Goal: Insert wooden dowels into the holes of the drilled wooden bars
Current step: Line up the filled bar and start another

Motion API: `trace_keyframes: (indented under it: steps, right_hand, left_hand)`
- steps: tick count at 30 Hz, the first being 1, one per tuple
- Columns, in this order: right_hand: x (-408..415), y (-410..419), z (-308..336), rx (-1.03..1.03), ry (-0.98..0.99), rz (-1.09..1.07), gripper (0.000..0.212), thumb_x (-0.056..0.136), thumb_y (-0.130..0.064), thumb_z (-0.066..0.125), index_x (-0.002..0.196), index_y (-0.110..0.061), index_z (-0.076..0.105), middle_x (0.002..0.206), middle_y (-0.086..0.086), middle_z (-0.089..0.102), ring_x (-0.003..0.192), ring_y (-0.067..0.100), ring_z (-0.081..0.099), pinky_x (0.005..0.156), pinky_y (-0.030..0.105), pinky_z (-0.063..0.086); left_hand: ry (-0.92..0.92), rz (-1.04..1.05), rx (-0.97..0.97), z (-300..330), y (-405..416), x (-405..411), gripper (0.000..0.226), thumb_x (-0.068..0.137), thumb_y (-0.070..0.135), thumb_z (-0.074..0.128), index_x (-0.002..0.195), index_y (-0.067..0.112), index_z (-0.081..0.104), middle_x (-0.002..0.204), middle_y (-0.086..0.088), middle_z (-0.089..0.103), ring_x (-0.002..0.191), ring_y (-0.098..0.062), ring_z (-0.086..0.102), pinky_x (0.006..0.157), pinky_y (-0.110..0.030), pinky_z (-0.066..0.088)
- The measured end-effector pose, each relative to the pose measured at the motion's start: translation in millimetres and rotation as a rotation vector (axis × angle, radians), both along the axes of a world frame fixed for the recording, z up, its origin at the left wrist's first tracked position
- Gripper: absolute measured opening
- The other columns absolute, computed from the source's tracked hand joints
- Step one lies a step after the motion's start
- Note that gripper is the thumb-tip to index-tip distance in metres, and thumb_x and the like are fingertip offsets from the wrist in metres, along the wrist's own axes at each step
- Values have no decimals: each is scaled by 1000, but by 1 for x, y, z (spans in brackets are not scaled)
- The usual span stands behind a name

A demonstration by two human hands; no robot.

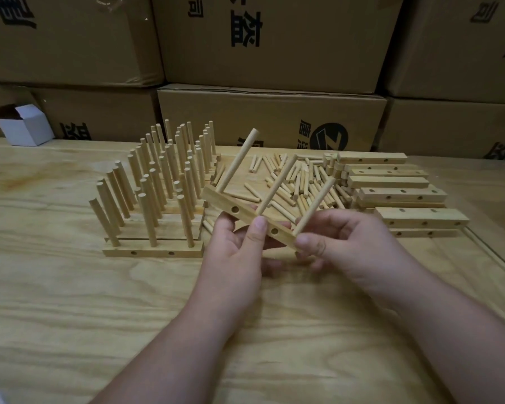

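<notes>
- Left hand (239,243) grips the drilled bar (247,218) from below, thumb on its near face, centre of frame, off the desk (70,316).
- Right hand (341,243) pinches the bar's lower-right end, just by the base of the third dowel (314,207).
- Three dowels stand in the bar; first dowel (238,160) and middle dowel (277,185) look seated.
- Step, by my judgement: seat the third dowel fully; push along its axis, brace the bar underneath, don't lever sideways.
- Bar's long axis runs upper left to lower right; dowels point up and right, tilted.
- Finished bars (153,252) centre left; loose dowels (301,182) and empty bars (403,193) centre right.
</notes>
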State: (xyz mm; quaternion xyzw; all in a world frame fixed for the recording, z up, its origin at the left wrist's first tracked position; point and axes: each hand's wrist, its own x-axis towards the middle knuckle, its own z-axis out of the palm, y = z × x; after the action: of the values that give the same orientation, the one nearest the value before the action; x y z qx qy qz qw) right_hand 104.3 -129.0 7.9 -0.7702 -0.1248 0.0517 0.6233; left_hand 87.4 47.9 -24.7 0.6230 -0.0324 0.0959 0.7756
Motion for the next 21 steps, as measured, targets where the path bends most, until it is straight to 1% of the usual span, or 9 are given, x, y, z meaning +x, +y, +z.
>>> trace_keyframes:
  steps: [2, 3, 7, 11, 14, 16, 18, 19, 21]
  right_hand:
    - [0, 6, -10, 77, 30, -1, 27, 68, -32, 84, 95, -27, 79, 88, 7, 78, 79, 22, 76, 64, 29, 60]
    - [-1, 8, -15, 119, 45, -9, 26, 69, -30, 84, 94, -26, 80, 87, 10, 77, 78, 23, 75, 65, 30, 60]
    - [-3, 11, -22, 196, 41, -70, 28, 67, -26, 83, 95, -23, 81, 88, 12, 77, 81, 25, 75, 67, 29, 60]
    - [-9, 3, -16, 246, 2, -157, 24, 70, -23, 81, 94, -19, 81, 86, 15, 77, 79, 28, 76, 67, 28, 60]
    - [-18, 2, -5, 285, -52, -201, 21, 71, -21, 78, 93, -19, 81, 84, 15, 77, 76, 27, 76, 66, 27, 60]
    - [-24, 5, 6, 245, -107, -221, 25, 69, -25, 78, 94, -20, 80, 80, 13, 77, 74, 26, 76, 65, 24, 60]
    - [-31, 15, 19, 144, -193, -205, 29, 66, -32, 78, 95, -25, 79, 76, 7, 77, 70, 20, 75, 63, 21, 58]
    - [-35, 22, 26, 85, -239, -180, 26, 65, -36, 78, 91, -31, 80, 75, 2, 77, 68, 16, 74, 60, 20, 58]
    - [-42, 39, 37, -4, -305, -97, 18, 62, -42, 77, 80, -44, 79, 75, -9, 77, 66, 14, 73, 59, 25, 59]
  left_hand:
    - [-26, 18, 37, -1, 1, 1, 13, 105, 24, 50, 113, 14, 52, 98, 3, 80, 87, -12, 77, 59, -18, 55]
    - [-36, 24, 62, -1, 0, 1, 13, 106, 24, 49, 113, 14, 52, 99, 4, 80, 89, -11, 76, 61, -18, 54]
    - [-54, 24, 109, -3, -1, 1, 16, 104, 27, 52, 116, 18, 56, 105, 5, 79, 101, -9, 73, 80, -26, 55]
    - [-32, -22, 166, -3, -1, 0, 30, 95, 42, 54, 109, 18, 65, 97, 8, 79, 91, -7, 73, 71, -17, 54]
    - [19, -141, 202, -4, -1, -5, 32, 103, 40, 47, 106, 19, 70, 88, -4, 79, 76, -9, 72, 67, -17, 53]
    - [38, -177, 265, -3, -1, -6, 33, 106, 43, 45, 102, 23, 71, 81, -6, 78, 68, -8, 66, 65, -20, 51]
    - [36, -169, 408, -3, -1, -8, 30, 100, 47, 46, 97, 30, 71, 77, 0, 76, 65, -6, 62, 64, -21, 50]
    - [37, -175, 497, -2, -2, -10, 29, 99, 48, 45, 95, 32, 69, 77, 5, 76, 66, -5, 63, 65, -24, 52]
    - [36, -205, 658, 3, -2, -13, 30, 98, 48, 43, 96, 32, 68, 82, 10, 75, 78, -6, 68, 77, -33, 57]
